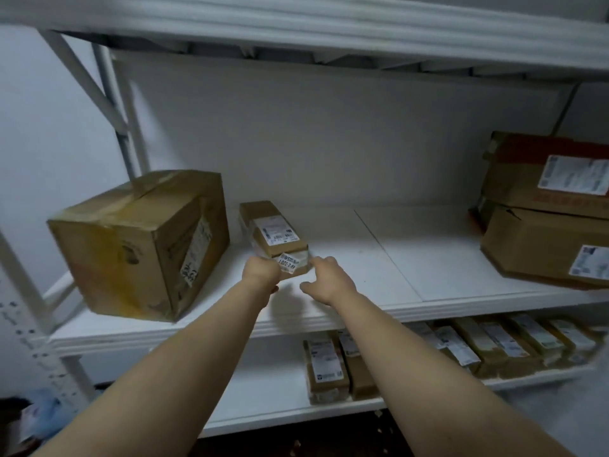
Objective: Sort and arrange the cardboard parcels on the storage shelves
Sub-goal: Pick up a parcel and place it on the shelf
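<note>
Positioning slim brown cardboard parcel [273,232] mid-frame on white shelf [379,258]: gripping near-left corner with curled left hand [262,273], touching near-right with spread right hand [329,279]. Next, likely: squaring it beside big brown carton [138,245], left.

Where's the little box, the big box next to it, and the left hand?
little box [279,233]: head view, on the white label on its top.
big box [112,268]: head view, on its front face.
left hand [262,272]: head view, on the back of the hand.
</note>
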Available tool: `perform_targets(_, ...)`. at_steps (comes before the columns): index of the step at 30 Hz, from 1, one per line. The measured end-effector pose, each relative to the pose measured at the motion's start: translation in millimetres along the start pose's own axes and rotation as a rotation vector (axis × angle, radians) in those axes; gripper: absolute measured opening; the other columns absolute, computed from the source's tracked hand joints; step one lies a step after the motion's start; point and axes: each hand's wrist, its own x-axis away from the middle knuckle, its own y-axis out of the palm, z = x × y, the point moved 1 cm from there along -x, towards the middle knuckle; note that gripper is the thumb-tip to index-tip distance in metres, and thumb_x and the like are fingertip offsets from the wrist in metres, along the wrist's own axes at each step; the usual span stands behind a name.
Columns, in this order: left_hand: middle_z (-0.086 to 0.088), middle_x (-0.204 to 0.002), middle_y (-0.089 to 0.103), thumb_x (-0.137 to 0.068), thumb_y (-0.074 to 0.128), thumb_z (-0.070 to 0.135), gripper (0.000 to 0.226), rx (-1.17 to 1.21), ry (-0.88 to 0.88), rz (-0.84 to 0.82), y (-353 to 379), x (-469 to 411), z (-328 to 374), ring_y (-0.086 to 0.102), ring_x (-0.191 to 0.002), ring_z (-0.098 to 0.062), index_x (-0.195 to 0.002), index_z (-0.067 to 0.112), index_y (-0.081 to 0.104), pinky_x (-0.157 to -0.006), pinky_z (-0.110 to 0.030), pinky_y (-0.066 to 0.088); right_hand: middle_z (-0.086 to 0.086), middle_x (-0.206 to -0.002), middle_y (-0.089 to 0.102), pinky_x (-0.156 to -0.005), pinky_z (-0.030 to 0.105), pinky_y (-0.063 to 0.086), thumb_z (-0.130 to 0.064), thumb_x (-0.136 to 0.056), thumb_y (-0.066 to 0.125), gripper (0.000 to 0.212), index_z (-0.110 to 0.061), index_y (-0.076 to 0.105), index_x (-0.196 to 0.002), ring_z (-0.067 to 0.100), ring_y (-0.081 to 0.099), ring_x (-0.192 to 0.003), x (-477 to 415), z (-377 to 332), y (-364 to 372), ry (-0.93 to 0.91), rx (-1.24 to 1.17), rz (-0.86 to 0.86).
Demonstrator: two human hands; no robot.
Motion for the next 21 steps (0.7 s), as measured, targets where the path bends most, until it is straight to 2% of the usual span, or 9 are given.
perform_targets(2,-0.011,-0.077,0.057,-0.095,0.043,0.003,0.014,-0.010,-0.009,0.032,-10.3,-14.0,2.7,0.051,-0.066,-0.023,-0.086,0.003,0.054,-0.060,-0.028,0.043,0.010,-0.132,0.039,-0.093,0.036,0.045,-0.036,-0.085,0.066,0.062,-0.019,0.039,-0.138,0.030,0.052,-0.117,-17.3,-10.3,5.7,0.021,-0.042,0.037)
perform_targets(3,-0.011,-0.075,0.054,-0.096,0.043,0.004,0.015,-0.008,-0.020,0.039,-12.2,-17.6,3.4,0.047,-0.062,-0.021,-0.084,0.002,0.051,-0.062,-0.029,0.043,0.010,-0.132,0.037,-0.095,0.037,0.045,-0.041,-0.082,0.070,0.070,-0.022,0.037,-0.140,0.030,0.049,-0.119,-22.8,-11.9,7.3,0.037,-0.068,0.054)
perform_targets(5,-0.012,-0.086,0.053,-0.097,0.043,0.007,0.010,-0.012,-0.038,0.038,-20.4,-33.5,6.2,0.043,-0.060,-0.019,-0.099,0.000,0.051,-0.065,-0.031,0.043,0.012,-0.138,0.029,-0.100,0.039,0.040,-0.051,-0.074,0.076,0.089,-0.029,0.028,-0.146,0.032,0.038,-0.128,-41.7,-20.7,14.0,0.066,-0.118,0.058)
perform_targets(7,-0.012,-0.088,0.052,-0.097,0.047,0.010,0.023,0.017,-0.058,0.019,-25.5,-45.9,7.5,0.043,-0.061,-0.019,-0.115,-0.003,0.051,-0.064,-0.031,0.042,0.015,-0.146,0.017,-0.107,0.040,0.033,-0.057,-0.071,0.075,0.099,-0.038,0.019,-0.150,0.035,0.022,-0.137,-56.2,-25.9,19.3,0.078,-0.132,0.060)
perform_targets(9,-0.012,-0.084,0.052,-0.098,0.049,0.019,0.030,0.052,-0.081,0.004,-30.2,-57.3,8.6,0.045,-0.064,-0.022,-0.118,-0.004,0.051,-0.073,-0.033,0.042,0.018,-0.149,0.013,-0.114,0.041,0.027,-0.063,-0.069,0.072,0.099,-0.045,0.017,-0.149,0.036,0.012,-0.141,-72.0,-31.3,25.9,0.094,-0.126,0.102)
perform_targets(11,-0.013,-0.089,0.053,-0.099,0.047,0.029,0.034,0.078,-0.100,0.001,-33.2,-67.8,8.7,0.049,-0.072,-0.025,-0.116,0.000,0.052,-0.077,-0.034,0.042,0.022,-0.151,0.012,-0.116,0.044,0.022,-0.065,-0.066,0.072,0.100,-0.049,0.018,-0.148,0.036,0.007,-0.143,-86.9,-37.3,33.3,0.120,-0.142,0.128)
perform_targets(16,-0.010,-0.071,0.047,-0.100,0.042,0.034,0.027,0.081,-0.126,-0.026,-32.6,-88.0,2.7,0.043,-0.061,-0.020,-0.094,0.009,0.050,-0.070,-0.032,0.041,0.015,-0.135,0.031,-0.108,0.039,0.037,-0.070,-0.059,0.072,0.107,-0.048,0.015,-0.147,0.035,0.030,-0.132,-108.7,-39.3,46.3,0.184,-0.164,0.134)
perform_targets(21,-0.009,-0.072,0.047,-0.101,0.039,0.036,0.034,0.146,-0.147,-0.043,-33.8,-94.6,-2.4,0.043,-0.061,-0.019,-0.072,0.018,0.043,-0.059,-0.026,0.038,0.012,-0.131,0.030,-0.102,0.036,0.039,-0.074,-0.068,0.063,0.100,-0.039,0.018,-0.150,0.035,0.040,-0.122,-111.9,-42.4,53.0,0.207,-0.135,0.162)
